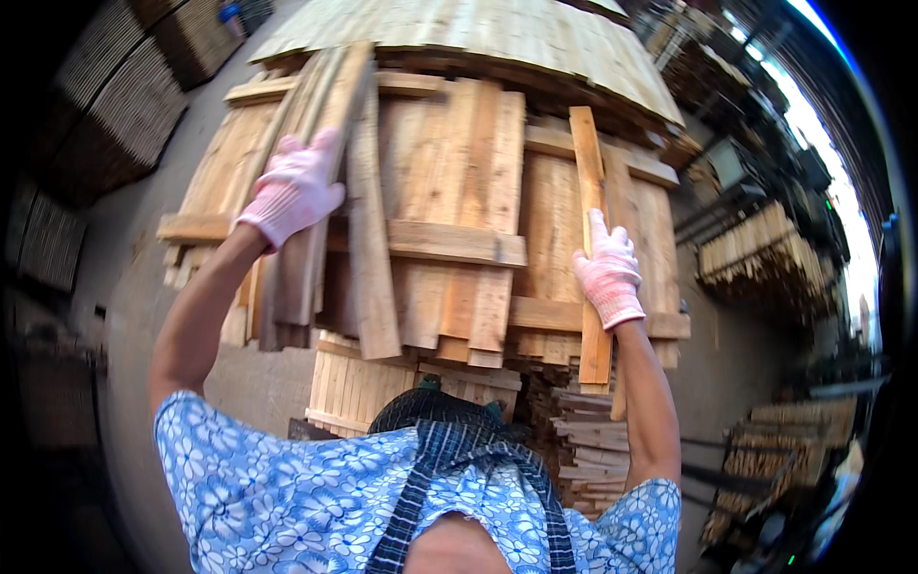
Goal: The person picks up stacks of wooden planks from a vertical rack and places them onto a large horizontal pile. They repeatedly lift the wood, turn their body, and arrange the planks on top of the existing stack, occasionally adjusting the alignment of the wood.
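And here the pile of plank panels [483, 201] is spreading wide, its planks sitting beneath crossbars [454, 242]! On the right, one narrow orange-toned strip [591, 167] is running lengthwise across two of them, poking past the near edge. Over left, a blurred bundle of narrow boards [296, 263] is stretching across, a slanting board [369, 249] lying just beside. The gray floor [124, 239] is bearing stacked timber [143, 105].

- Left grip [293, 185] wears a pink knitted glove [285, 196] with a ribbed cuff [264, 222]
- Right grip [612, 275] wears a matching glove [614, 284]
- Well behind both: blue short-sleeved shirt [277, 488], white flower print
- Centred behind them: dark checked apron [454, 442] with shoulder straps [396, 521]
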`<state>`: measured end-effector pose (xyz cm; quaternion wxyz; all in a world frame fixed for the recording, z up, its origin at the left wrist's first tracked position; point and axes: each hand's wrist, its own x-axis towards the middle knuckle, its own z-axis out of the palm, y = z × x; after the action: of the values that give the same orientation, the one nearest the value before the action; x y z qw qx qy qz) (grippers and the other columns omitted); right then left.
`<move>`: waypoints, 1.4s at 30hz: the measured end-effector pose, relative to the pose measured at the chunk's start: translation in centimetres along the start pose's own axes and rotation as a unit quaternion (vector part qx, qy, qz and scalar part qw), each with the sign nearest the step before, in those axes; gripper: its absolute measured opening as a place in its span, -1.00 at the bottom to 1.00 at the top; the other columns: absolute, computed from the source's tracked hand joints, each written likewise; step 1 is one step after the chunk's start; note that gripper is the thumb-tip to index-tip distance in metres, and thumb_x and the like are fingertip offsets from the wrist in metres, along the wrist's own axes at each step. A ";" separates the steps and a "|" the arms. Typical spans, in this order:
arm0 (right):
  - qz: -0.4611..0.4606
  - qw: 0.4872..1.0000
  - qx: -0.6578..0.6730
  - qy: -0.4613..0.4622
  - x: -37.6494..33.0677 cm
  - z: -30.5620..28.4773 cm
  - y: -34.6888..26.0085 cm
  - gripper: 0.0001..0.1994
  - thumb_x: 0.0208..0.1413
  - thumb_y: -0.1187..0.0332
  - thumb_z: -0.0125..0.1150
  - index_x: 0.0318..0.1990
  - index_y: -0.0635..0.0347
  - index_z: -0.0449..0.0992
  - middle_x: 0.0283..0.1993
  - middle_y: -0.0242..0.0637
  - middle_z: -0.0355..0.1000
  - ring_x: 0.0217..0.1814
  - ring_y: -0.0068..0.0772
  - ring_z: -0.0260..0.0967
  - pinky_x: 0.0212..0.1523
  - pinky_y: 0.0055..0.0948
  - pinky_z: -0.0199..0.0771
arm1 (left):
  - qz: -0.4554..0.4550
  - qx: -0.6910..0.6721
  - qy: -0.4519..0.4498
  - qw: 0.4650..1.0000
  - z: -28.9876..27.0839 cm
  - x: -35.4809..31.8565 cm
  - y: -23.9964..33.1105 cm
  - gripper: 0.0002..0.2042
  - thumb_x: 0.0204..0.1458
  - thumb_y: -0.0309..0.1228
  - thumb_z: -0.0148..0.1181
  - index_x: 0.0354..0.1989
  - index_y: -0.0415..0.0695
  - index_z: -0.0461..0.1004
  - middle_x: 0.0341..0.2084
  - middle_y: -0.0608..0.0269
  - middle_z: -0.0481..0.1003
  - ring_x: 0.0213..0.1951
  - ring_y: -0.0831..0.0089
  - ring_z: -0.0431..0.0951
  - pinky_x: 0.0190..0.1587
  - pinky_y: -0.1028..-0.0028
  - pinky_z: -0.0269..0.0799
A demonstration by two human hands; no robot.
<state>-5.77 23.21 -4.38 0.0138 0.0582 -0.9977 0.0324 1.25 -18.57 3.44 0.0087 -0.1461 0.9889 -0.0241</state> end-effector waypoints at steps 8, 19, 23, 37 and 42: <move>-0.073 0.951 0.300 0.029 2.6 5.4 -7.4 -0.41 0.35 0.00 0.07 0.47 -0.09 0.19 0.20 0.23 0.25 0.19 0.27 0.40 0.21 0.01 0.42 | -0.038 -0.500 -0.037 0.865 -3.4 -0.8 -3.5 -0.06 0.02 -0.32 0.44 0.55 -0.05 -0.03 0.07 -0.14 0.48 -0.08 0.30 0.62 0.00 0.41 0.59; -0.291 0.904 0.314 -0.005 2.7 -4.4 -22.2 -0.31 0.23 0.03 0.18 0.41 0.23 0.23 0.35 0.25 0.24 0.40 0.21 0.21 0.38 -0.06 0.28 | -0.129 -0.110 -0.072 0.983 -3.6 -2.1 -6.3 -0.22 0.03 -0.25 0.25 0.47 0.04 0.07 0.19 -0.30 0.29 0.20 -0.13 0.45 0.26 0.10 0.43; -0.198 0.923 0.323 -0.074 2.6 -0.6 -30.1 -0.16 0.17 -0.08 0.12 0.53 0.07 0.03 0.38 0.52 0.12 0.41 0.43 0.18 0.39 -0.01 0.26 | -0.018 -0.108 0.014 0.994 1.2 0.4 -10.6 -0.17 -0.01 -0.15 0.23 0.48 0.01 0.05 0.21 -0.36 0.30 0.23 -0.24 0.40 0.23 0.09 0.40; -0.024 0.995 0.093 0.013 -2.8 -7.9 0.7 -0.27 0.05 0.33 0.23 0.45 0.08 0.24 0.36 0.12 0.27 0.41 0.08 0.24 0.42 -0.18 0.26 | -0.015 -0.571 -0.008 0.821 -3.5 -3.0 -11.9 -0.22 0.05 -0.32 0.37 0.48 0.01 0.15 -0.07 0.14 0.53 -0.16 0.44 0.61 -0.07 0.43 0.60; -0.007 0.965 0.261 0.029 -0.8 2.2 11.9 -0.22 0.11 0.37 0.19 0.52 -0.13 0.09 0.31 0.14 0.22 0.39 0.20 0.22 0.36 -0.06 0.31 | 0.027 -0.456 0.009 0.890 -6.7 -4.7 -3.4 -0.18 0.01 -0.27 0.35 0.48 -0.13 0.13 0.08 0.01 0.36 -0.01 0.33 0.52 0.02 0.39 0.54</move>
<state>-6.47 34.98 -7.30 0.0272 0.0661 -0.9533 0.2935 6.58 -20.19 10.32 -0.0673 -0.1072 0.8949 0.4280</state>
